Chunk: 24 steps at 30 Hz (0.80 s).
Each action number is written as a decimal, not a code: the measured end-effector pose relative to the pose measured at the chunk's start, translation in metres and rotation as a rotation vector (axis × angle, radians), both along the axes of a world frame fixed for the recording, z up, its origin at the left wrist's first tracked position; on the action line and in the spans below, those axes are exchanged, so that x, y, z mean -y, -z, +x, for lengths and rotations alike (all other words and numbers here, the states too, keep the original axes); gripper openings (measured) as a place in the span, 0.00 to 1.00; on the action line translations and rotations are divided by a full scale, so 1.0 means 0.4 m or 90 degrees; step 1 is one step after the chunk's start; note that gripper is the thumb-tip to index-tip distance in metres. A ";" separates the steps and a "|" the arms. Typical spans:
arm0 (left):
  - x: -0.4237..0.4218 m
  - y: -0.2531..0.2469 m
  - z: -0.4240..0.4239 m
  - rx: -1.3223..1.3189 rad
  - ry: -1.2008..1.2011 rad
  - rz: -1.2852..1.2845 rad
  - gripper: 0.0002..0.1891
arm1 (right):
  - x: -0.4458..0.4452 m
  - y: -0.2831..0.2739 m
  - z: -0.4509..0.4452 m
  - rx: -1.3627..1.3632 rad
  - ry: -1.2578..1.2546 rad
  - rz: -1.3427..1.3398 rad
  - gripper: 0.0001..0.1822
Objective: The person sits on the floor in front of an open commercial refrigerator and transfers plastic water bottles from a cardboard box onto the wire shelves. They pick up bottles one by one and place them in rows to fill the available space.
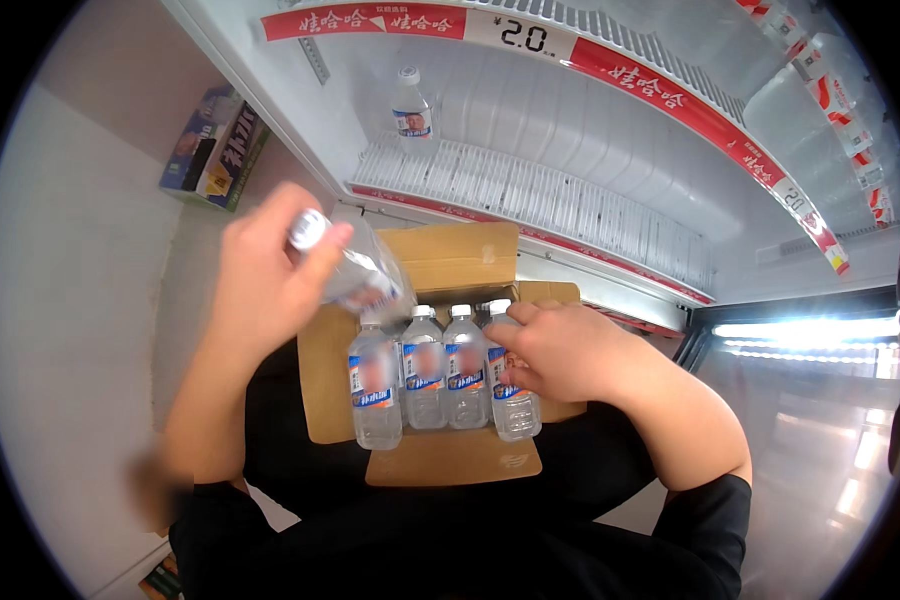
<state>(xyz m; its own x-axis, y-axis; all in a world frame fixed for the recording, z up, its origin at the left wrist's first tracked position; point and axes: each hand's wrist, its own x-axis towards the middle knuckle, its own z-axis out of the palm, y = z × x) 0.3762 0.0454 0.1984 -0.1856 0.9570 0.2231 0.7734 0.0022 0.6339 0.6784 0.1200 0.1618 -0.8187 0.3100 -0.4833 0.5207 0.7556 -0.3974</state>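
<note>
My left hand (270,262) grips a clear plastic drink bottle near its white cap; the bottle (371,281) is tilted and blurred, above the left side of an open cardboard box (450,251). My right hand (570,349) has its fingers around the upper part of a labelled bottle (516,412) at the box's right side. Between the hands, several like bottles stand in a row, among them a left one (376,427), a middle one (424,409) and another (467,409). Deeper in the box, more bottles are partly hidden. One bottle (414,112) stands on the cooler's wire shelf (525,180).
An upper cooler shelf with a red price strip (645,86) curves overhead, with wrapped bottles (840,112) at far right. A printed carton (214,150) is by the left wall (75,262). The glass cooler door (802,427) stands at right.
</note>
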 end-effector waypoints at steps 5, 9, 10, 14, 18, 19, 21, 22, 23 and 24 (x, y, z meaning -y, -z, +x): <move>0.026 0.104 0.013 0.150 0.119 -0.244 0.11 | -0.002 0.049 -0.017 0.039 -0.008 -0.036 0.23; 0.002 0.159 0.055 0.141 0.223 -0.423 0.15 | -0.001 0.070 -0.033 0.100 -0.034 -0.055 0.23; -0.001 0.172 0.060 0.143 0.237 -0.463 0.16 | 0.000 0.075 -0.041 0.104 -0.029 -0.063 0.24; -0.014 0.244 0.072 0.010 0.248 -0.440 0.23 | 0.000 0.098 -0.063 0.116 -0.015 -0.080 0.24; -0.028 0.311 0.070 -0.119 0.295 -0.400 0.23 | -0.007 0.129 -0.059 0.082 -0.018 -0.073 0.23; -0.029 0.327 0.069 -0.141 0.304 -0.401 0.24 | -0.007 0.130 -0.062 0.087 -0.019 -0.075 0.23; -0.034 0.356 0.071 -0.156 0.324 -0.421 0.24 | -0.008 0.127 -0.066 0.097 -0.019 -0.077 0.23; -0.038 0.368 0.073 -0.150 0.334 -0.438 0.24 | -0.007 0.129 -0.062 0.087 -0.022 -0.059 0.22; -0.043 0.378 0.075 -0.143 0.345 -0.456 0.24 | -0.003 0.133 -0.054 0.078 -0.024 -0.041 0.21; -0.042 0.388 0.076 -0.146 0.345 -0.461 0.24 | 0.004 0.132 -0.054 0.067 -0.026 -0.025 0.20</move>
